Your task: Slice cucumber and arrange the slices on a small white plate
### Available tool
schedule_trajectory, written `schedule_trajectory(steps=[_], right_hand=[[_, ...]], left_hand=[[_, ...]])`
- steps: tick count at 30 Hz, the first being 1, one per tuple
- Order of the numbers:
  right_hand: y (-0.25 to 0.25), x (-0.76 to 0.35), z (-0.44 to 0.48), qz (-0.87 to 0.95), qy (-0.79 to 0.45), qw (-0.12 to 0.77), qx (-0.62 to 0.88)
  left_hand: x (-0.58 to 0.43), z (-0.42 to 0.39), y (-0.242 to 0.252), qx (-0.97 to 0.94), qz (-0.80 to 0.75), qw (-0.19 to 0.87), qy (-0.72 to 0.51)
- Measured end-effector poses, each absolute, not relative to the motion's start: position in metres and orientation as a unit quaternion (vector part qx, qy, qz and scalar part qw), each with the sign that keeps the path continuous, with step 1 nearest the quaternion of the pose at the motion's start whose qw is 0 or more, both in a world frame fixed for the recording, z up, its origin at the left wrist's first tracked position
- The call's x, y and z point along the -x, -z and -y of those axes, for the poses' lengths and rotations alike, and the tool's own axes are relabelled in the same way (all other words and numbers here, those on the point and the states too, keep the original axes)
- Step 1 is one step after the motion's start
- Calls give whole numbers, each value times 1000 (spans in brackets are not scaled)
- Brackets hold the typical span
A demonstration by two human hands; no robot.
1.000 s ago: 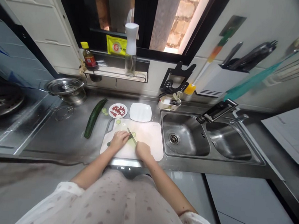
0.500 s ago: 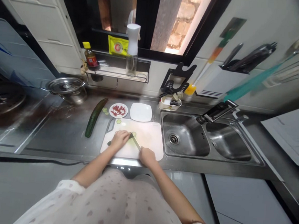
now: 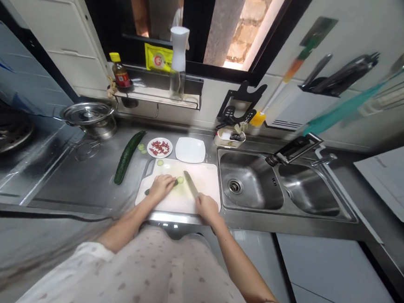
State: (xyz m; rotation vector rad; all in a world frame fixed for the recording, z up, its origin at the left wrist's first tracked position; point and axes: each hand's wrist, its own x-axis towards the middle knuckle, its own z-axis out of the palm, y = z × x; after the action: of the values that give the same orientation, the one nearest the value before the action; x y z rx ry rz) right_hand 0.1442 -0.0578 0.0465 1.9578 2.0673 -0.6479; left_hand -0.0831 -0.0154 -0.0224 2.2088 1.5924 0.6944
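Note:
A white cutting board point(image 3: 203, 175) lies on the steel counter in front of me. My left hand point(image 3: 160, 186) is curled over a piece of cucumber point(image 3: 147, 192) on the board, its dark end sticking out at the left. A cut slice point(image 3: 180, 180) sits just right of the fingers. My right hand point(image 3: 207, 207) grips the handle of a knife point(image 3: 190, 184), whose blade points away from me, a little apart from the cucumber. Another slice point(image 3: 159, 163) lies at the board's far edge.
A whole cucumber point(image 3: 127, 155) lies left of the board with loose slices point(image 3: 141, 147) beside it. Behind the board stand a small plate of red pieces point(image 3: 159, 147) and a bare white plate point(image 3: 190, 150). A double sink point(image 3: 251, 187) is at the right, a steel pot point(image 3: 90, 119) at the left.
My right hand has drawn the knife to the right, away from the cucumber under my left hand. The blade now points up the board instead of lying across the cucumber.

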Motion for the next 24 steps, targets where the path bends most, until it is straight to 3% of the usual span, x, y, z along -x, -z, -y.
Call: schedule_trajectory(steps=[9, 20, 24], right_hand=[[-43, -144, 41, -682, 230, 118, -684], [-40, -142, 37, -678, 230, 119, -688], [-38, -143, 36, -681, 237, 116, -683]], left_hand=[[78, 7, 16, -729, -621, 201, -205], [38, -8, 8, -761, -632, 118, -88], [33, -13, 10, -745, -649, 132, -83]])
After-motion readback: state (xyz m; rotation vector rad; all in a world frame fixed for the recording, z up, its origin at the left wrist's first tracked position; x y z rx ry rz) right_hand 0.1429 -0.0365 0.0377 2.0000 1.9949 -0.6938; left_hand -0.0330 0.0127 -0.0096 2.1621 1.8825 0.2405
